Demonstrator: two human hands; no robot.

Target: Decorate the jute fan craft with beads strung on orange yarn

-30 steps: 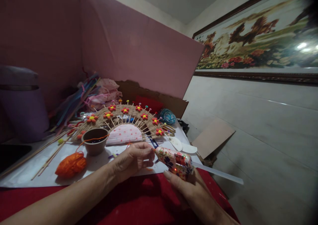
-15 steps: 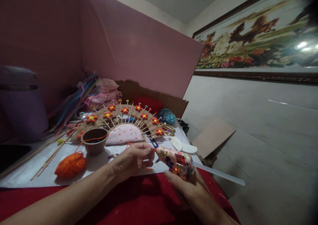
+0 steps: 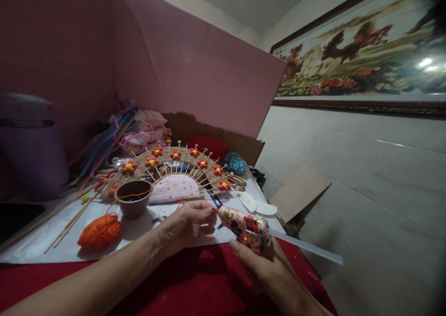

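My right hand (image 3: 258, 260) is wrapped round a flower-patterned hot glue gun (image 3: 240, 223), its small red light lit. From the gun's back end a long whitish glue stick (image 3: 306, 246) sticks out to the right. My left hand (image 3: 190, 225) is closed in a pinch at the gun's nozzle; a tiny red bit shows at the fingertips, too small to name. Behind the hands lies a fan-shaped craft piece (image 3: 188, 157) with a twine-wrapped arch, red and orange flowers and sticks tipped with coloured beads. A white dotted half-round pad (image 3: 175, 188) forms its centre.
Left of my hands are an orange yarn ball (image 3: 100, 232), a brown cup (image 3: 134, 207) with yarn across it, and thin wooden sticks (image 3: 71, 220). A blue yarn ball (image 3: 234, 163), scissors (image 3: 238, 181) and white cut pieces (image 3: 265, 208) lie to the right. A pink board (image 3: 195, 60) stands behind.
Almost nothing differs. Both hands and the glue gun keep nearly the same place, with the nozzle still at my left fingertips.
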